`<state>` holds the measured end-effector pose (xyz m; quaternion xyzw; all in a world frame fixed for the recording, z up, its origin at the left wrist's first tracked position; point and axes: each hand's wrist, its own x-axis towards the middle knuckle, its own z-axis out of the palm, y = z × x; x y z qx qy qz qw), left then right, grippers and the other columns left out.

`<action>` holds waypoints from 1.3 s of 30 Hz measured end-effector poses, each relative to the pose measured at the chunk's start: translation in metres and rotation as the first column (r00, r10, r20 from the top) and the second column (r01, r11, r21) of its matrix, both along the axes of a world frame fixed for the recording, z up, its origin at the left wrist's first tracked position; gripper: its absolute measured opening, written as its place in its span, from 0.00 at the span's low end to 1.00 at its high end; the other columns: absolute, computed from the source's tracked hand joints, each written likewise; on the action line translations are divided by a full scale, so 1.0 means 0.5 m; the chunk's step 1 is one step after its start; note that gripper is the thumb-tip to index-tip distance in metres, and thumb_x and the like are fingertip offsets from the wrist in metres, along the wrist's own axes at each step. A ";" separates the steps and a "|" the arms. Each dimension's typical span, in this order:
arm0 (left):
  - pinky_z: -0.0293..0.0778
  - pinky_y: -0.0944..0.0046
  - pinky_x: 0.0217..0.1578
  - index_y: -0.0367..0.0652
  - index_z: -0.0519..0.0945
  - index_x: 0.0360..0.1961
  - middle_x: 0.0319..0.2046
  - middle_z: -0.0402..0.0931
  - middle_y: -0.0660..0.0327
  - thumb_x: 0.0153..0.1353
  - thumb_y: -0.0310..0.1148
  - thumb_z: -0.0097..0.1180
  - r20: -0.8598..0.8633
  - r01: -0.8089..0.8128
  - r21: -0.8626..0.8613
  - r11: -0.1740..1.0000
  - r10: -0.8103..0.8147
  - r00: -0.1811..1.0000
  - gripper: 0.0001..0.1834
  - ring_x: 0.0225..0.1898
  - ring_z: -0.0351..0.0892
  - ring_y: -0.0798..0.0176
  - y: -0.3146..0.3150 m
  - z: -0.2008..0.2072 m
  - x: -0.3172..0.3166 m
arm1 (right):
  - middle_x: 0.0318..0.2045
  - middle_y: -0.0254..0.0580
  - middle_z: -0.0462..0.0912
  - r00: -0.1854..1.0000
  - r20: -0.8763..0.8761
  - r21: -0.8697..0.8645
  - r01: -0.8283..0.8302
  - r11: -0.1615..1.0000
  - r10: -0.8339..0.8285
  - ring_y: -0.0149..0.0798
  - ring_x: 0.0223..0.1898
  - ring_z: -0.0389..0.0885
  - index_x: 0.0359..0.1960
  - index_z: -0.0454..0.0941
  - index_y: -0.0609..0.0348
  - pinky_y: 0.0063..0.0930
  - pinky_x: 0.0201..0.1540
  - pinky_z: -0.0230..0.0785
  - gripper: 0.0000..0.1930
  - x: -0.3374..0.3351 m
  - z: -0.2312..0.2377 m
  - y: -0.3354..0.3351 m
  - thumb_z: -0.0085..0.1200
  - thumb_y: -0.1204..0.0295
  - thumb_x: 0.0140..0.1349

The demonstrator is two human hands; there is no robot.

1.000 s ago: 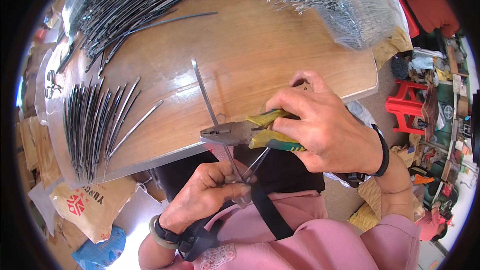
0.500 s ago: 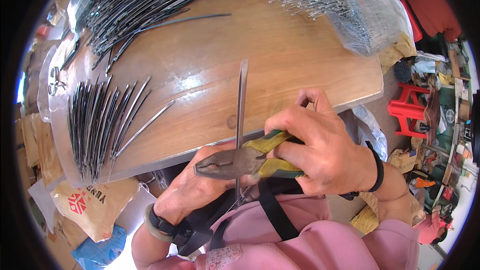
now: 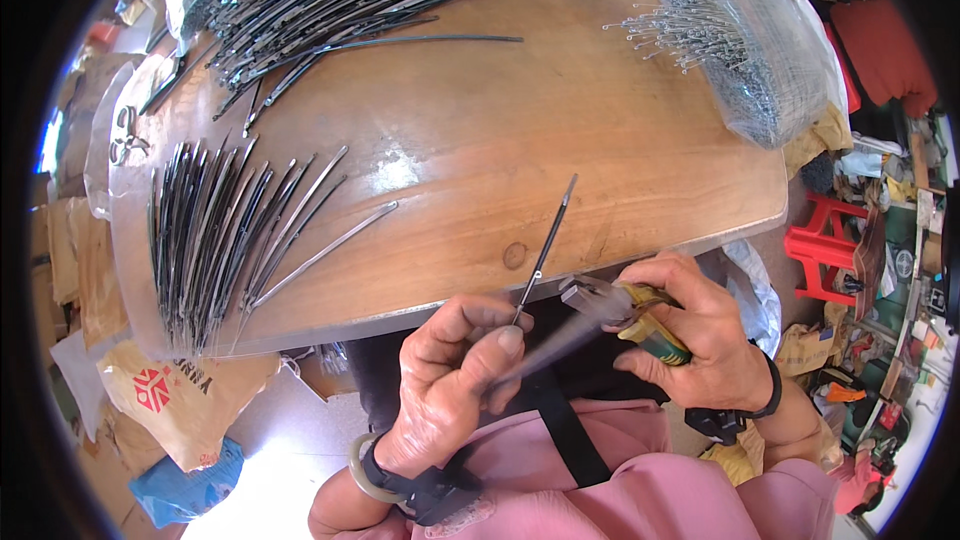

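Note:
My left hand [image 3: 455, 375] is closed, pinching a thin dark metal strip [image 3: 552, 230] between thumb and fingers. The strip leans up and to the right over the table's front edge, with a small bright loop partway along it. A second, motion-blurred strip [image 3: 560, 342] stretches from beneath the left thumb toward the pliers; whether their jaws grip it, I cannot tell. In my right hand [image 3: 705, 335], closed round the handles, are pliers [image 3: 660, 338] with yellow and green grips. Their jaws point left, a short way from the left fingers.
Nearer the table's left side fans a bundle of metal strips [image 3: 205, 250]. A larger pile of dark strips [image 3: 360, 5] lies at the far left. Looped wires [image 3: 690, 35] stick out of a clear plastic bag [image 3: 775, 80] at the far right. A red stool [image 3: 825, 245] stands beyond the wooden table [image 3: 480, 130].
My hands have moved apart, with the pliers drawn rightward off the left hand. The strip that stood nearly upright is no longer so; a dark one now leans right. The whole view has shifted.

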<state>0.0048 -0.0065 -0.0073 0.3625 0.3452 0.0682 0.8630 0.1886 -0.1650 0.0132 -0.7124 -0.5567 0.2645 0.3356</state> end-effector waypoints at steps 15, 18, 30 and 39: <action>0.60 0.76 0.18 0.33 0.74 0.38 0.23 0.76 0.59 0.66 0.21 0.49 0.007 -0.006 0.361 0.932 0.003 1.000 0.03 0.16 0.64 0.77 -0.014 -0.010 -0.005 | 0.48 0.49 0.75 0.992 -0.053 -0.101 -0.122 0.987 0.117 0.50 0.46 0.78 0.36 0.80 0.67 0.38 0.47 0.73 0.20 0.007 0.012 0.008 0.71 0.70 0.41; 0.60 0.76 0.19 0.34 0.74 0.38 0.24 0.75 0.59 0.66 0.21 0.49 -0.014 0.033 0.378 0.925 -0.030 0.999 0.03 0.17 0.64 0.77 -0.003 -0.001 -0.004 | 0.48 0.49 0.75 0.987 -0.037 -0.107 -0.159 0.982 0.155 0.50 0.46 0.79 0.34 0.80 0.67 0.38 0.47 0.73 0.19 0.004 0.011 0.019 0.71 0.70 0.41; 0.59 0.75 0.18 0.33 0.73 0.37 0.20 0.73 0.60 0.65 0.20 0.48 0.009 -0.037 0.333 0.942 0.036 0.999 0.02 0.17 0.64 0.76 -0.001 -0.010 -0.016 | 0.46 0.53 0.74 0.952 0.110 -0.098 -0.277 0.956 0.287 0.51 0.45 0.77 0.35 0.75 0.69 0.38 0.45 0.74 0.19 -0.016 -0.012 0.042 0.66 0.72 0.42; 0.57 0.73 0.14 0.34 0.72 0.38 0.21 0.71 0.58 0.65 0.26 0.52 0.006 -0.098 0.303 0.948 0.101 0.995 0.05 0.13 0.61 0.71 0.054 0.025 -0.008 | 0.43 0.54 0.75 0.955 0.058 0.035 -0.294 0.955 0.292 0.51 0.35 0.79 0.34 0.75 0.68 0.37 0.35 0.74 0.16 -0.008 -0.015 0.101 0.66 0.71 0.46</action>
